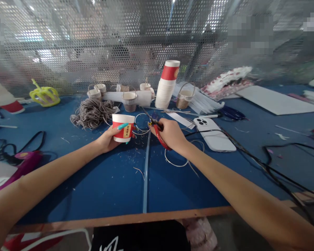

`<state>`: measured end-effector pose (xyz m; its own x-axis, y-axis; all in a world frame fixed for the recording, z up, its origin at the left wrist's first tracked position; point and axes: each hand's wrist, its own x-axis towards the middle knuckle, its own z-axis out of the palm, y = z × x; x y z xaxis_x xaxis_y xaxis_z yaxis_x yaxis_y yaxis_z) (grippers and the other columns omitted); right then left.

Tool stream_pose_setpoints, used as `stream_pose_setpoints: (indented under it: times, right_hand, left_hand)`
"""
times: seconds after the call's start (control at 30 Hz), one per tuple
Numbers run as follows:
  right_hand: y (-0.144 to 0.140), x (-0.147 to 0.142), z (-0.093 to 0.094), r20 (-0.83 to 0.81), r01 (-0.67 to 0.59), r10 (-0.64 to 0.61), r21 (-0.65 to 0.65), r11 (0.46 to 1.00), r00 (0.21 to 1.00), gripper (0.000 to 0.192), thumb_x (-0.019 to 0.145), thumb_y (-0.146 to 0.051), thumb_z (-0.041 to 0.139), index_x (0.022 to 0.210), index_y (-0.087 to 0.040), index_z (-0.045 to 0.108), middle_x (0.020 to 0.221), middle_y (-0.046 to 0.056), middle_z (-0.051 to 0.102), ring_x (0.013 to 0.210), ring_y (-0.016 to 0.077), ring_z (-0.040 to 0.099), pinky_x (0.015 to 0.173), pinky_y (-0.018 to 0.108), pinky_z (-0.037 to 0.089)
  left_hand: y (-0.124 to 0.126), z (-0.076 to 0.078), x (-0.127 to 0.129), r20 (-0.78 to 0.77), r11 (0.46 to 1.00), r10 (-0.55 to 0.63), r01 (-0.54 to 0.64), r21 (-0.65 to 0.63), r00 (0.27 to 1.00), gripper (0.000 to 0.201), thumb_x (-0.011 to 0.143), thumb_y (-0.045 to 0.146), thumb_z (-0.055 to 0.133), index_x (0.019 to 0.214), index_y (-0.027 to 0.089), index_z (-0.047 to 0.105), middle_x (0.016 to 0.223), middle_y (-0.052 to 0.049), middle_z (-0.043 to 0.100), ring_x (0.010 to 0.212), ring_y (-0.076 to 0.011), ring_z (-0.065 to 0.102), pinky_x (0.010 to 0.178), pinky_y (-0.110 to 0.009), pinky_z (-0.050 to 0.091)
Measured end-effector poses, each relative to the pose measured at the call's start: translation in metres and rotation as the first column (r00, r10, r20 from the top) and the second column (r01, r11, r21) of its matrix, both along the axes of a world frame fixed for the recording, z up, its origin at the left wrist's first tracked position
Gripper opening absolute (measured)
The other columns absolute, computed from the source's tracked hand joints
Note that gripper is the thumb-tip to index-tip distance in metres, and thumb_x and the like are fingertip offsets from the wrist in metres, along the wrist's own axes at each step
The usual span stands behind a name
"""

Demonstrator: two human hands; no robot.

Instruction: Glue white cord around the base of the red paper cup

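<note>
My left hand (110, 138) grips a red and white paper cup (121, 128), thumb across its front label. My right hand (172, 134) is closed around a pair of red-handled scissors (161, 137), their dark tips pointing up and left. Between the hands, a thin pale cord (141, 131) runs in loops from beside the cup toward the right fingers. Whether those fingers also pinch the cord is hard to see. More of a similar cord (181, 165) trails on the table below my right wrist.
Grey yarn (91, 113) lies beyond the left hand, near small handled buckets (129, 101). A tall cup stack (164, 92) stands behind. A white phone (215, 135) and black cables (247, 157) lie right. A translucent glue stick (146, 174) points toward the table edge. A purple tool (26, 164) rests left.
</note>
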<state>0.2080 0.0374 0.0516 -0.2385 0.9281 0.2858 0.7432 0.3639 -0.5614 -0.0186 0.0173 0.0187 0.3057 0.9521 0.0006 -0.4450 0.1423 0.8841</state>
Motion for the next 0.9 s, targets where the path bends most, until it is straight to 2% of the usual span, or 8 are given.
stream_pose_setpoints:
  times: [0.13,0.27,0.33,0.43,0.5,0.6,0.7,0.9]
  right_hand:
    - [-0.001,-0.001,0.001,-0.269,-0.034,-0.053,-0.309,0.950,0.962,0.045,0.078,-0.054,0.065,0.054,-0.023,0.042,0.046,-0.003,0.047,0.044,0.0113,0.044,0.052,0.028,0.034]
    - [-0.005,-0.005,0.000,-0.364,-0.076,-0.056,-0.338,0.938,0.930,0.046,0.070,-0.058,0.072,0.058,-0.023,0.045,0.046,-0.004,0.050,0.041,0.0104,0.045,0.047,0.027,0.035]
    - [-0.007,-0.007,-0.001,-0.345,-0.065,-0.051,-0.315,0.947,0.937,0.047,0.068,-0.059,0.074,0.059,-0.022,0.046,0.048,-0.003,0.053,0.042,0.0109,0.047,0.047,0.027,0.036]
    - [-0.009,-0.009,-0.001,-0.293,-0.032,-0.063,-0.308,0.951,0.954,0.048,0.065,-0.059,0.075,0.057,-0.022,0.047,0.048,-0.003,0.054,0.043,0.0111,0.049,0.047,0.026,0.037]
    - [-0.011,-0.010,0.001,-0.269,-0.027,-0.076,-0.359,0.933,0.960,0.048,0.064,-0.059,0.076,0.055,-0.022,0.047,0.045,-0.003,0.053,0.041,0.0107,0.048,0.046,0.026,0.037]
    - [-0.012,-0.010,0.006,-0.253,-0.034,-0.081,-0.421,0.907,0.964,0.047,0.066,-0.060,0.074,0.055,-0.021,0.050,0.044,-0.004,0.051,0.038,0.0098,0.045,0.042,0.025,0.036]
    - [-0.007,-0.008,0.016,-0.204,-0.008,-0.079,-0.392,0.920,0.976,0.043,0.069,-0.056,0.072,0.057,-0.021,0.051,0.045,-0.004,0.050,0.038,0.0099,0.044,0.041,0.025,0.036]
    - [0.038,-0.013,0.038,0.086,0.131,-0.114,-0.231,0.964,0.990,0.025,0.071,-0.022,0.069,0.050,-0.019,0.056,0.047,0.000,0.056,0.052,0.0163,0.059,0.052,0.026,0.040]
  left_hand:
    - [0.008,0.003,-0.003,0.068,0.993,0.051,-0.043,-0.114,0.996,0.054,0.065,0.057,0.075,0.099,0.016,0.067,0.085,-0.008,0.075,0.063,-0.0162,0.067,0.056,-0.026,0.055]
    - [0.011,0.003,-0.003,0.097,0.987,0.054,-0.039,-0.156,0.994,0.054,0.070,0.060,0.069,0.104,0.017,0.066,0.096,-0.010,0.076,0.076,-0.0217,0.071,0.064,-0.031,0.057]
    - [0.011,0.000,-0.001,0.106,0.990,0.084,-0.071,-0.124,0.991,0.056,0.063,0.054,0.078,0.103,0.017,0.067,0.102,-0.011,0.075,0.084,-0.0241,0.072,0.071,-0.033,0.058]
    - [0.012,-0.004,0.003,0.084,0.956,0.292,-0.293,-0.010,0.953,0.055,0.051,0.030,0.088,0.100,0.017,0.067,0.094,-0.006,0.074,0.085,-0.0199,0.069,0.080,-0.031,0.056]
    - [0.014,-0.006,0.006,0.043,0.916,0.390,-0.392,0.085,0.920,0.060,0.046,0.016,0.088,0.101,0.016,0.065,0.092,-0.004,0.073,0.086,-0.0193,0.067,0.082,-0.031,0.055]
    - [0.016,-0.007,0.007,-0.024,0.897,0.417,-0.408,0.171,0.908,0.066,0.042,0.008,0.087,0.103,0.015,0.063,0.088,-0.003,0.072,0.085,-0.0204,0.066,0.082,-0.034,0.054]
    - [0.017,-0.006,0.008,-0.029,0.898,0.416,-0.405,0.169,0.909,0.068,0.040,0.006,0.088,0.103,0.014,0.064,0.087,-0.003,0.072,0.090,-0.0213,0.066,0.089,-0.036,0.053]
    - [0.018,-0.007,0.009,0.010,0.902,0.422,-0.421,0.098,0.906,0.065,0.042,0.011,0.089,0.102,0.016,0.065,0.093,-0.004,0.074,0.091,-0.0211,0.067,0.092,-0.037,0.051]
